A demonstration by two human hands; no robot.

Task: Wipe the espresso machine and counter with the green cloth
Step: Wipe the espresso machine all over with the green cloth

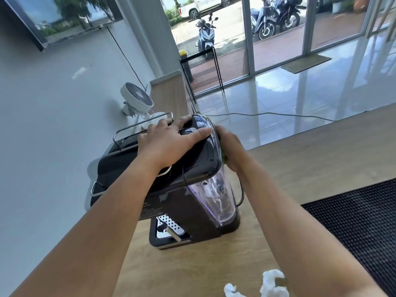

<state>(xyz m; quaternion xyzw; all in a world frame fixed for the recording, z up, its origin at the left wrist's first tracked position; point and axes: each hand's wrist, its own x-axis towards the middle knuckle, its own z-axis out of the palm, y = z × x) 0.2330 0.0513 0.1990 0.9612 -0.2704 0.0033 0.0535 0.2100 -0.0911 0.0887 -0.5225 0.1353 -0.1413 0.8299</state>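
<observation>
at the middle of the wooden counter [300, 168], a black espresso machine [171, 189], with a clear water tank [216, 196] on its right side and a perforated drip tray [169, 227] at its near end. flat on the machine's top, the left hand [169, 140], fingers straight and spread apart, thumb out toward the tank's upper edge, clamped on nothing. against the tank's right face, the right hand [230, 146], with the green cloth [224, 157] squeezed between palm and tank; only a thin green sliver showing along the tank's edge, plus a small bit at the far tip of the lid. right fingers hidden behind the tank and the hand's own back, so no telling whether curled round the cloth or pressed flat on it. at the near edge of the counter, crumpled white tissue [272, 281]. to the right, a black mesh mat [364, 221]. farther along on the left, a small white fan [137, 99].
</observation>
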